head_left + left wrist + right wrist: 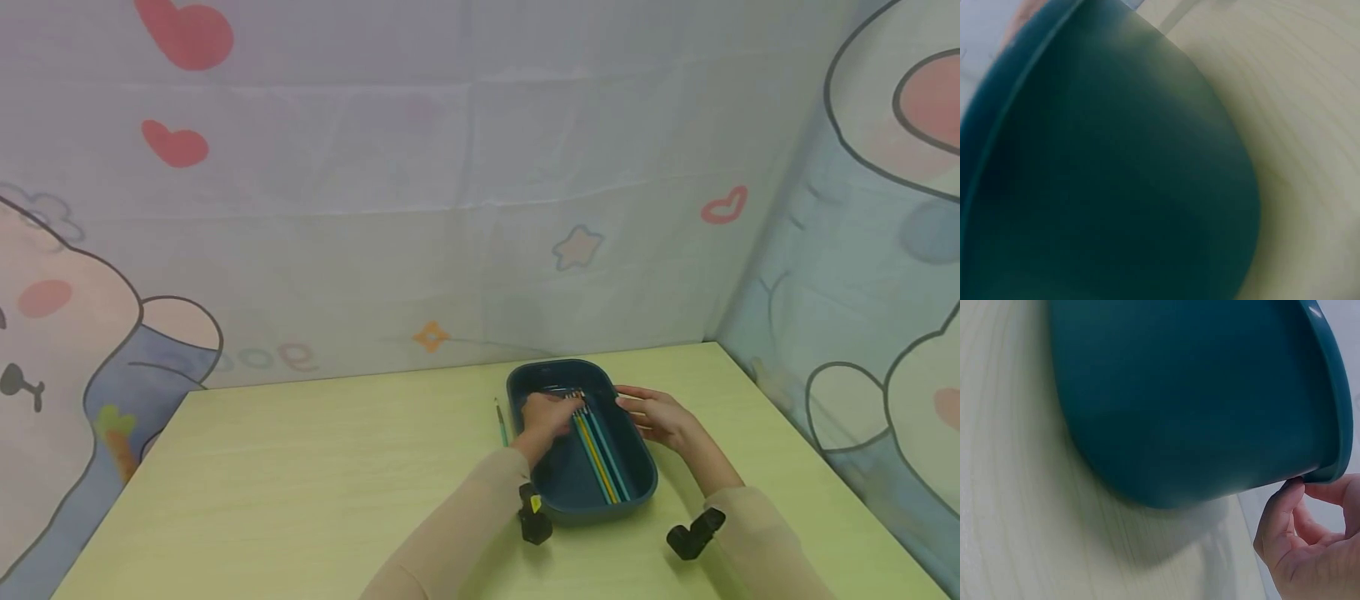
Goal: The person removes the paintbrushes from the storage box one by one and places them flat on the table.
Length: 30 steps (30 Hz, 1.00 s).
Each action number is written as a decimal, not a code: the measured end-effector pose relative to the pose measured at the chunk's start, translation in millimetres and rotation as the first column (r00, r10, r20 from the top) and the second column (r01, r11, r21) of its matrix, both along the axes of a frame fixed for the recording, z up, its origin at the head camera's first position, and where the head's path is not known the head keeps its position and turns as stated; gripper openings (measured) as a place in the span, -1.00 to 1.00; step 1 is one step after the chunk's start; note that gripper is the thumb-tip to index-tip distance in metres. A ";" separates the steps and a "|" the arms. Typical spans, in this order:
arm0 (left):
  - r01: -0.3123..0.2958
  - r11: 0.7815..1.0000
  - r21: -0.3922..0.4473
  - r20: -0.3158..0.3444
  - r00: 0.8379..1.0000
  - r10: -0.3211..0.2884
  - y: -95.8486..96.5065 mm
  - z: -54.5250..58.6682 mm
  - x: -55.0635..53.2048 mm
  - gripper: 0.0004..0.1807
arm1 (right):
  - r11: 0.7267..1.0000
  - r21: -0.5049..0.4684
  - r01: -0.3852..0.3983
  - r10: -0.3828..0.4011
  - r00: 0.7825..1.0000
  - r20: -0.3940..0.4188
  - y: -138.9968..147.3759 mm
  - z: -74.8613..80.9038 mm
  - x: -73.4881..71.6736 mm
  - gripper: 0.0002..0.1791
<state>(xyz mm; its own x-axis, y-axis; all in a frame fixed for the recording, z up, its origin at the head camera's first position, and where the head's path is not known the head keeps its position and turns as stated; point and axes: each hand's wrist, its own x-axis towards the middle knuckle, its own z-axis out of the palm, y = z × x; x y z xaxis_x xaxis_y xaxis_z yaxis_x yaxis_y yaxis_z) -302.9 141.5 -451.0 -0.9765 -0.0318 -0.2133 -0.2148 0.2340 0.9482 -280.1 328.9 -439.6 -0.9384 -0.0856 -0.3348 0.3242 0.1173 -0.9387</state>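
Observation:
A dark teal plastic tray (555,492) stands on the table near its back edge. Several pencils (596,450), teal and yellow, lie side by side lengthwise inside it. My left hand (547,417) reaches in over the left wall, its curled fingers pinching at the pencils' far ends; the fingertips are partly hidden. In the left wrist view the tray's wall (1122,156) hides nearly all of that hand. At the right rim, my right hand (656,417) holds the tray; the right wrist view shows thumb and fingers (1282,515) at the lip.
One more pencil (501,423) lies on the table just left of the tray, partly behind the left forearm. The pale wooden table (300,483) stretches left. A printed cloth (360,208) hangs behind the table and along the right side.

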 end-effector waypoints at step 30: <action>-0.036 0.993 -0.111 -0.092 0.995 0.026 6.7 -11.5 0.3 -0.87 | 1.000 -0.023 0.003 -0.003 1.000 0.004 0.8 -1.9 1.1 -0.30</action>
<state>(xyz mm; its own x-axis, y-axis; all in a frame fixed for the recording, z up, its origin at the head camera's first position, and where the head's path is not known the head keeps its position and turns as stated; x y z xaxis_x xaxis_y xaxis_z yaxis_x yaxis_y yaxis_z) -302.6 148.2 -462.5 -0.9898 -0.0809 -0.1174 -0.1379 0.3348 0.9321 -279.0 329.7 -441.5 -0.9372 -0.0906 -0.3368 0.3285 0.0950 -0.9397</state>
